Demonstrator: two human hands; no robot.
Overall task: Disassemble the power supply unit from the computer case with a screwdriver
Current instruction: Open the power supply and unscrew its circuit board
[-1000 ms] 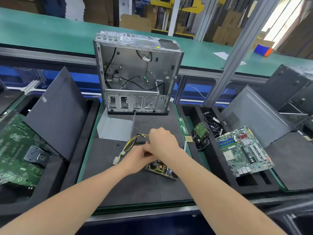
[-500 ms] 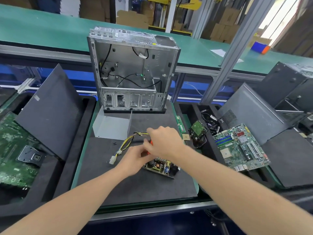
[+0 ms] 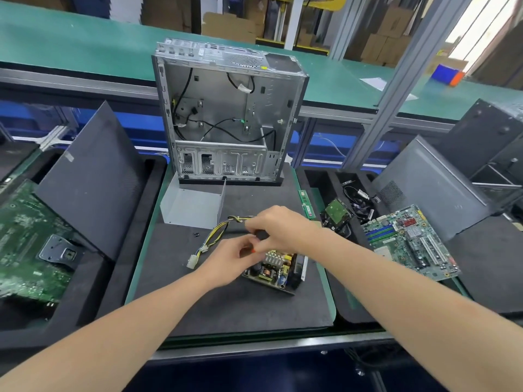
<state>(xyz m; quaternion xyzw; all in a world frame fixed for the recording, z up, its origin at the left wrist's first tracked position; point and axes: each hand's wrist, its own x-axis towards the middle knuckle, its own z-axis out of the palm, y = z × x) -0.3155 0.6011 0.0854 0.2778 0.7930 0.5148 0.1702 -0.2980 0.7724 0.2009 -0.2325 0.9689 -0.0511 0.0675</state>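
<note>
The bare power supply board [image 3: 273, 268] lies on the black foam mat [image 3: 226, 312], its yellow and black cable bundle [image 3: 216, 232] running left to a white plug [image 3: 192, 261]. My right hand [image 3: 283, 226] grips the black handle of a screwdriver [image 3: 261, 235] above the board's near-left corner. My left hand [image 3: 227, 263] curls its fingers around the screwdriver's orange lower end; the tip is hidden. The emptied computer case [image 3: 226, 114] stands upright behind, with the grey metal supply cover [image 3: 192, 207] in front of it.
A small black screw [image 3: 195, 234] lies on the mat. A memory stick [image 3: 307, 205], a hard drive [image 3: 336, 212], loose cables and a motherboard [image 3: 410, 241] sit in the right tray. A black side panel [image 3: 90, 179] and another board [image 3: 25, 236] fill the left tray.
My hands have drawn slightly apart and lifted off the board, so more of the board and the screwdriver's black and orange handle show. The view has shifted a little.
</note>
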